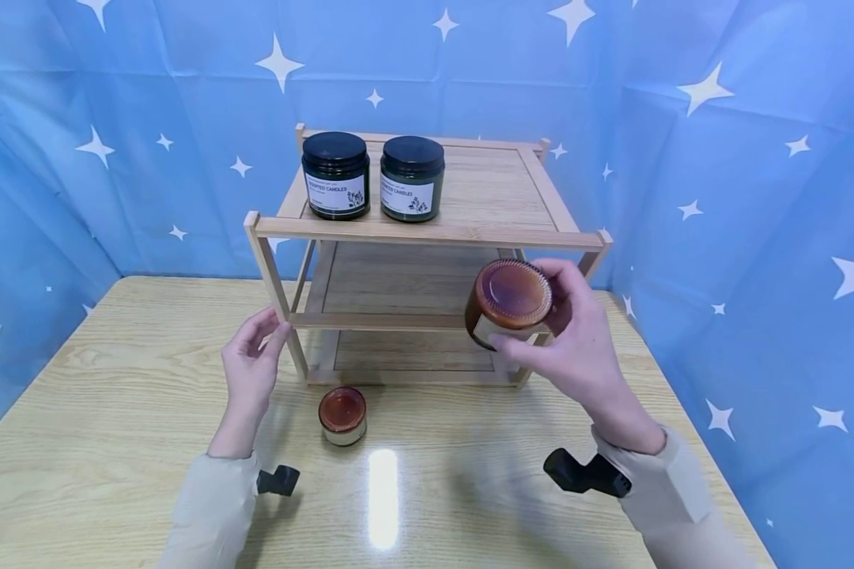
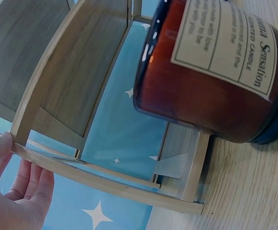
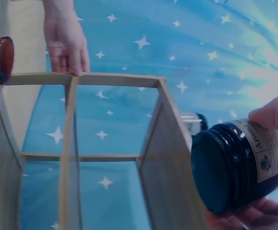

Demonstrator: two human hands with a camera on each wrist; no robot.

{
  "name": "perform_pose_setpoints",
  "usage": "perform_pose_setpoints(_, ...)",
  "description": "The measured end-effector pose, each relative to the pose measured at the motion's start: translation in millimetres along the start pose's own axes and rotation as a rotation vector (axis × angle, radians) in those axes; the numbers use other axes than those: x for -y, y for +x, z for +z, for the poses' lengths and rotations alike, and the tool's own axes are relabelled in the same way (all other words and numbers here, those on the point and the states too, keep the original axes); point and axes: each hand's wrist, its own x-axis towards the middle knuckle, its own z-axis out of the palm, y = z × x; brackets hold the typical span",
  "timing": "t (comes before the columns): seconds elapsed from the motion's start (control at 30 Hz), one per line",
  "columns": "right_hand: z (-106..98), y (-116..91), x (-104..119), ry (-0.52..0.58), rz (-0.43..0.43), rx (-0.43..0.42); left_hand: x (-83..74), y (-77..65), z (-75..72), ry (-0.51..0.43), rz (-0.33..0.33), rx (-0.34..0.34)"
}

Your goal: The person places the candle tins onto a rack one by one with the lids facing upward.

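My right hand (image 1: pixel 580 344) grips an amber glass candle jar (image 1: pixel 510 296) in the air before the rack's right side. Its ribbed glass base faces up toward the head camera; the right wrist view shows its dark lid (image 3: pixel 210 175) on the opposite end. At the left, my left hand (image 1: pixel 251 359) pinches the frame of the wooden rack (image 1: pixel 427 233) at the middle shelf's front corner, thumb and fingers on either side in the left wrist view. A second amber candle jar (image 1: pixel 342 415) stands upside down on the table, in front of the rack's lower left.
Two dark green candle jars (image 1: pixel 336 178) with black lids and white labels stand on the left half of the top shelf. The rack has three tiers on a light wood table (image 1: pixel 149 474). A blue star-patterned cloth (image 1: pixel 199 103) hangs behind and at both sides.
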Motion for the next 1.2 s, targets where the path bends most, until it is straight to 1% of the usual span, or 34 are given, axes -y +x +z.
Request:
perform_pose_setpoints(0.1, -2, 9, 7, 0.012, -0.024, -0.034, 0.0, -0.2, -0.1, -0.009, 0.002, 0.0)
perform_pose_setpoints(0.2, -4, 18, 14, 0.017, -0.028, -0.064, -0.3, -0.2, -0.2, -0.008, 0.007, 0.002)
perform_pose_setpoints(0.37, -7, 35, 25, 0.068, -0.05, -0.088, -0.8, -0.7, -0.2, 0.0, 0.008, 0.0)
perform_pose_setpoints(0.43, -9, 41, 29, 0.069, -0.054, -0.093, -1.1, -0.8, -0.1, 0.002, 0.007, -0.002)
perform_pose_setpoints(0.63, -11, 61, 38, -0.07, -0.023, -0.123, -1.5, -0.8, 0.4, -0.001, 0.005, 0.001)
perform_pose_setpoints(0.83, -12, 85, 37, -0.136, -0.025, -0.153, -1.3, -0.8, 0.3, 0.013, 0.0, -0.002)
perform_pose_setpoints(0.9, -13, 91, 35, -0.155, -0.006, -0.156, -1.1, -0.7, 0.4, 0.02, -0.005, -0.003)
perform_pose_setpoints(1.07, -13, 100, 29, -0.164, 0.044, -0.14, -1.1, -0.7, 0.1, 0.036, -0.013, 0.0)
perform_pose_setpoints(1.2, -12, 106, 26, -0.142, 0.057, -0.136, -1.8, -0.5, 0.0, 0.039, -0.013, 0.001)
